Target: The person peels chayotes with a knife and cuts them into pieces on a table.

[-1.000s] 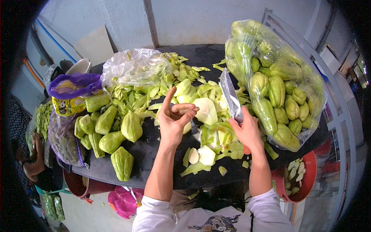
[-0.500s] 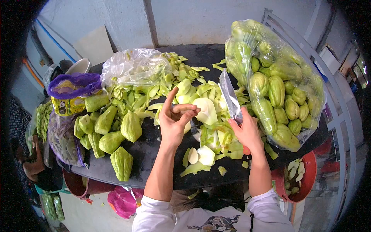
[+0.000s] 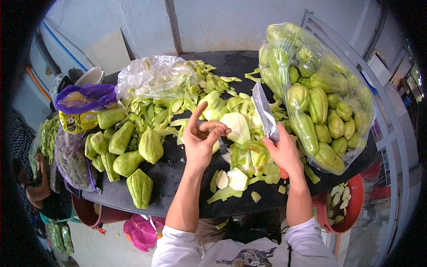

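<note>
My right hand (image 3: 286,149) is closed around a knife (image 3: 265,111), its broad blade pointing up and away from me. The orange end of the handle shows below my palm. My left hand (image 3: 202,140) has its index finger raised, while the thumb and other fingers pinch together; whatever they may hold is hidden. Those fingertips meet the left edge of a pale peeled chayote (image 3: 236,127). Green peelings (image 3: 253,158) lie under and between my hands. Closer to me is a cut pale chayote piece (image 3: 237,179).
Unpeeled chayotes (image 3: 127,163) lie at the left of the dark table (image 3: 187,198). A large clear bag of chayotes (image 3: 318,102) stands at right, beside a metal rail (image 3: 389,138). Below is a red bucket (image 3: 356,213) with pale pieces. Another person's arm (image 3: 40,187) shows far left.
My hands and the knife stay almost in place. The other person's arm at the far left has shifted slightly.
</note>
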Demonstrator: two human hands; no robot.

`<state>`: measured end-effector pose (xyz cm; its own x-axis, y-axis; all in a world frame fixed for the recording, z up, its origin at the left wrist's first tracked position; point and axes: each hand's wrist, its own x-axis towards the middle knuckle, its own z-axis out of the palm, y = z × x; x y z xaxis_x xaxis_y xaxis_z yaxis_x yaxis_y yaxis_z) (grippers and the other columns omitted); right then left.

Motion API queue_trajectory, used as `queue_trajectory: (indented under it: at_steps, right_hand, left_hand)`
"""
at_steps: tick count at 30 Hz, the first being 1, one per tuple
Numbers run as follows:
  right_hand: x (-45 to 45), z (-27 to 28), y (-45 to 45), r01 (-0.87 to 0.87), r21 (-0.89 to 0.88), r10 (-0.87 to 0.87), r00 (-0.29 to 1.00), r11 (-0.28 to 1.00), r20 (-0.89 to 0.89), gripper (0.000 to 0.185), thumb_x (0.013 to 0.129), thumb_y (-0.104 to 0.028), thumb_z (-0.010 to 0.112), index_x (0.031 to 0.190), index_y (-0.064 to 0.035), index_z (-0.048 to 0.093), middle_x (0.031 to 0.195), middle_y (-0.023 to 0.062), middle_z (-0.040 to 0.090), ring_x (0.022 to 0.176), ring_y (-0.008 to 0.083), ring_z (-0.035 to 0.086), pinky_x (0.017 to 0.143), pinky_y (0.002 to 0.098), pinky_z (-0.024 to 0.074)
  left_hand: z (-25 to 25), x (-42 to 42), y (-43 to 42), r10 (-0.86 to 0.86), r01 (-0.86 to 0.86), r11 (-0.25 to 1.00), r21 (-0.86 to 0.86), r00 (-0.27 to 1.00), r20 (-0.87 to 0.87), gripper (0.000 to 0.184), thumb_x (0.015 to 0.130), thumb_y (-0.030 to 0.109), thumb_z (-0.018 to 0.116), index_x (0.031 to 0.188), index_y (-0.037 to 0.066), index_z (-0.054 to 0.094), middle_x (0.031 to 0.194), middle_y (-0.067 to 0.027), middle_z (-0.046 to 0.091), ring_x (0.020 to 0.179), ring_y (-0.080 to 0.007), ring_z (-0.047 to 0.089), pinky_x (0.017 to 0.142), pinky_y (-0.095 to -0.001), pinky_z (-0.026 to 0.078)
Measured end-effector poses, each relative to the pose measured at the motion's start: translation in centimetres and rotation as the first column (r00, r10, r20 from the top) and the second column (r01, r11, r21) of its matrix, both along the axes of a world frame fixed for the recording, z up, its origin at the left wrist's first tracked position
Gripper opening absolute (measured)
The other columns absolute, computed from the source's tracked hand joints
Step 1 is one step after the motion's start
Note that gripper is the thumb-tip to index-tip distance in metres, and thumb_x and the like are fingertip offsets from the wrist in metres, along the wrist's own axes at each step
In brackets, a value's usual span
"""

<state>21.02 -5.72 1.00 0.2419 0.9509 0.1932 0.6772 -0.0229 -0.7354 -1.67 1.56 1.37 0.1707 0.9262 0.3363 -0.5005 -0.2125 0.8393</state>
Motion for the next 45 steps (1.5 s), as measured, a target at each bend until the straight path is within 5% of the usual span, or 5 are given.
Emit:
queue_trajectory:
  at_steps: [29, 38, 45]
  right_hand:
    - [-0.3, 0.5, -0.1, -0.008, -0.023, 0.007, 0.999, 1.0, -0.041, 0.031, 0.087, -0.015, 0.069, 0.102, 0.0026, 0.05, 0.085, 0.0254, 0.068, 0.079, 0.042, 0.068, 0.068, 0.0479, 0.0525]
    - [-0.2, 0.3, -0.1, -0.01, 0.021, 0.01, 1.0, 1.0, -0.021, 0.031, 0.087, -0.016, 0.069, 0.103, 0.003, 0.05, 0.083, 0.0247, 0.068, 0.078, 0.0431, 0.067, 0.068, 0.0482, 0.0517]
    - [0.0, 0.2, -0.1, -0.008, -0.002, 0.008, 1.0, 1.0, -0.007, 0.032, 0.087, -0.017, 0.069, 0.103, 0.0032, 0.05, 0.084, 0.0256, 0.067, 0.079, 0.0441, 0.066, 0.069, 0.0495, 0.0502]
  left_hand:
    - [0.3, 0.2, -0.4, 0.025, -0.025, 1.0, -0.016, 1.0, -0.006, 0.059, 0.085, -0.008, 0.064, 0.138, -0.008, 0.039, 0.085, -0.0166, 0.07, 0.075, -0.0237, 0.069, 0.074, -0.0353, 0.056]
    - [0.1, -3.7, 2.3, 0.454, -0.458, 0.888, 0.043, 0.857, -0.242, 0.053, 0.089, 0.003, 0.066, 0.138, -0.005, 0.046, 0.085, -0.0095, 0.068, 0.078, -0.0155, 0.066, 0.076, -0.0311, 0.056]
    - [0.2, -3.3, 2.1, 0.452, -0.458, 0.885, 0.083, 0.802, -0.39, 0.058, 0.084, -0.003, 0.067, 0.138, -0.005, 0.046, 0.082, -0.01, 0.07, 0.076, -0.0136, 0.067, 0.076, -0.0291, 0.055]
